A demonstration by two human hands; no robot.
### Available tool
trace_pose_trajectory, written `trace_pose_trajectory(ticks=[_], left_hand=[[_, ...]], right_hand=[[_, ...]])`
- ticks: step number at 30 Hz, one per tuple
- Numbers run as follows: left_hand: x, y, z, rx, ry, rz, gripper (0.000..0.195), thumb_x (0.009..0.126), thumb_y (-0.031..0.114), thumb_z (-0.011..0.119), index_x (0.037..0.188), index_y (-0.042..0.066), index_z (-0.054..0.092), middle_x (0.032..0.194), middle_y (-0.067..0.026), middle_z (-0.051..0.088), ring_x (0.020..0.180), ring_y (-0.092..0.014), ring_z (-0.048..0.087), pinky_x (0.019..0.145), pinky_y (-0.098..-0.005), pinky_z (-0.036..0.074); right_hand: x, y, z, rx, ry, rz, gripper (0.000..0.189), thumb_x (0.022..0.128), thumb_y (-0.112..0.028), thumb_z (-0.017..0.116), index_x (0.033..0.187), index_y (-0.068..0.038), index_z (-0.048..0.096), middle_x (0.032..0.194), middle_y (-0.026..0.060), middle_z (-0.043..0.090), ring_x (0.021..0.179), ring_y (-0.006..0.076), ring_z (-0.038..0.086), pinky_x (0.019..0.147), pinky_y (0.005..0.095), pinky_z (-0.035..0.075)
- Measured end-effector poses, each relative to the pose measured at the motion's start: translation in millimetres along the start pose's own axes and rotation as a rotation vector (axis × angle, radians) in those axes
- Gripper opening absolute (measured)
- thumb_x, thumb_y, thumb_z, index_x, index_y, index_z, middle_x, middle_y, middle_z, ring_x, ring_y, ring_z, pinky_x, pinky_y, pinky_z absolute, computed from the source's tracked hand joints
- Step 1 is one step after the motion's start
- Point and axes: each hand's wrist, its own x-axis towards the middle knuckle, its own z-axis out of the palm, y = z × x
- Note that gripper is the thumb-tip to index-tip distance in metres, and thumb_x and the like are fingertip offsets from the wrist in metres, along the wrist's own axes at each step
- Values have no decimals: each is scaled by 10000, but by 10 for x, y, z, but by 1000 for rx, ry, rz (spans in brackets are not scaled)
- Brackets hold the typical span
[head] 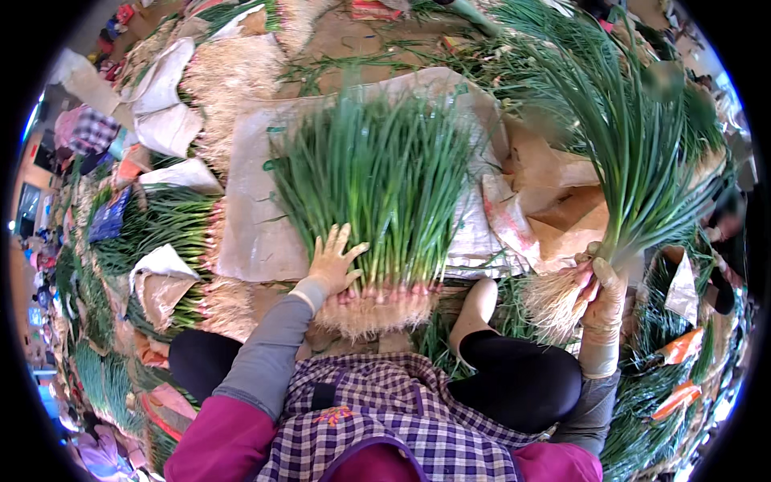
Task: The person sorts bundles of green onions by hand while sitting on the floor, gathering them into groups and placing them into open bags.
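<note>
A wide layer of green onions (385, 205) lies before me on a pale woven sack (250, 223). Their leaves point away from me, and the pinkish bulbs and stringy roots face my lap. My left hand (333, 260), in a cream glove, rests with spread fingers on the left side of the stalks, just above the bulbs. Off to the right, my gloved right hand (602, 289) grips a bunch of green onions (626, 162) near the bulbs. That bunch's leaves fan upward, while its roots hang toward the lower left.
Stacked green onions (174, 223) with roots outward line the left side, partly under white sacking (165, 120). Brown paper sacking (560, 205) lies right of the mat. Loose leaves (361, 63) litter the floor beyond it. More onion piles (638, 391) and other people stand around the edges.
</note>
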Motion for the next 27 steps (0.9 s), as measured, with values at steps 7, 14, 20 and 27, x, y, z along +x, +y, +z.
trace_pose_trajectory(ticks=[7,14,20,27], left_hand=[[73,63,-188,-81,-23,38,603,798,356,610,1348,289,371,1489,-178,123,1374,-365,105,1066,-575,107],[435,460,-458,-127,470,263,445,773,19,512,1194,154,469,1319,-136,396,1268,-366,329,1033,-554,237],[1100,615,-741,-267,431,415,344,818,23,474,1143,103,548,1135,-149,567,1075,-328,526,956,-403,410],[841,512,-544,82,151,618,320,805,112,540,1117,167,585,1196,-50,562,1175,-243,489,1020,-397,363]], right_hand=[[176,264,-1151,37,391,-283,201,779,-98,619,927,23,557,661,69,588,469,82,456,424,185,352],[579,1221,-2275,284,560,-102,129,777,-74,605,864,21,595,660,70,585,504,112,499,473,196,425],[952,2800,-1964,-155,418,818,250,798,-297,590,685,-74,587,469,-20,472,332,54,358,301,181,196],[1614,3179,-2143,-501,302,667,464,782,-433,568,869,18,638,704,135,622,578,233,581,475,325,435]])
